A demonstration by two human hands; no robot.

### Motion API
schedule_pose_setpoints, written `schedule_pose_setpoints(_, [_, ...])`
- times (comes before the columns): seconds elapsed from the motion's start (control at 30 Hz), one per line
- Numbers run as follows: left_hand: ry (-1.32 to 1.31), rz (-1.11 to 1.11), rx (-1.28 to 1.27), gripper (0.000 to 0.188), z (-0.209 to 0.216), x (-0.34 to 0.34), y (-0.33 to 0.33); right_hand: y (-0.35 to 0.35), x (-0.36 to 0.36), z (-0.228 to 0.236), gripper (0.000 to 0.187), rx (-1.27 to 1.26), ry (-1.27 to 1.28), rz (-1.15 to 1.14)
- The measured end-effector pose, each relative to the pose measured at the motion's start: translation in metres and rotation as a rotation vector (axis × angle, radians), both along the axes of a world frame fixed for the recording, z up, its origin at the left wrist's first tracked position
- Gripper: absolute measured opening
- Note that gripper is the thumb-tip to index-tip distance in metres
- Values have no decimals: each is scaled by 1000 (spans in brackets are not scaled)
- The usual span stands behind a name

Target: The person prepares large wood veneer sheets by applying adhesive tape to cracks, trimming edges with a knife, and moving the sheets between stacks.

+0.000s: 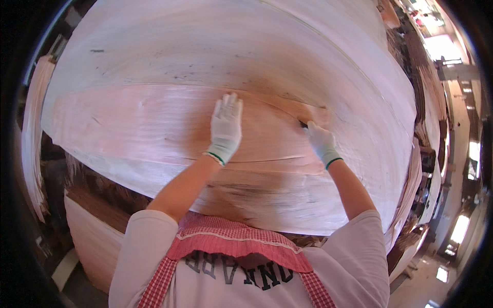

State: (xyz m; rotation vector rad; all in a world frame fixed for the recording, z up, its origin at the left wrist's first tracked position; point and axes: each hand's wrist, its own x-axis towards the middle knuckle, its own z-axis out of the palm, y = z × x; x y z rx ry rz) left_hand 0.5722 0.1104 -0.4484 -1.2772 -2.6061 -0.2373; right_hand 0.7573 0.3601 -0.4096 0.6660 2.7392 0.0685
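Note:
A pinkish strip of wood veneer (138, 110) lies across a larger pale veneer sheet (215, 41). My left hand (226, 122), in a white knit glove with a green cuff edge, rests flat on the strip near its middle, fingers pointing away from me. Near the strip's right end, my gloved right hand (321, 141) is closed around a small dark tool (303, 123). Only its dark tip shows, touching or just above the veneer; its exact kind is hidden by my fingers.
Stacked veneer sheets with ragged edges (38, 138) stand at the left. More rough-edged stacks (429, 97) line the right side, beside a floor with bright light patches. A red checked apron (236, 236) touches the near edge. Part of another person's arm (389, 14) appears at the top right.

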Motion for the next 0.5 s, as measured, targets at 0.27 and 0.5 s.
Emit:
schedule_pose_setpoints(0.27, [-237,-371,-71,53,4,122,67,-49,121,2,24,-86,83,-386])
schedule_pose_setpoints(0.5, [-215,-383,-10,51,10,128,68,-13,114,21,21,-221,629,-306])
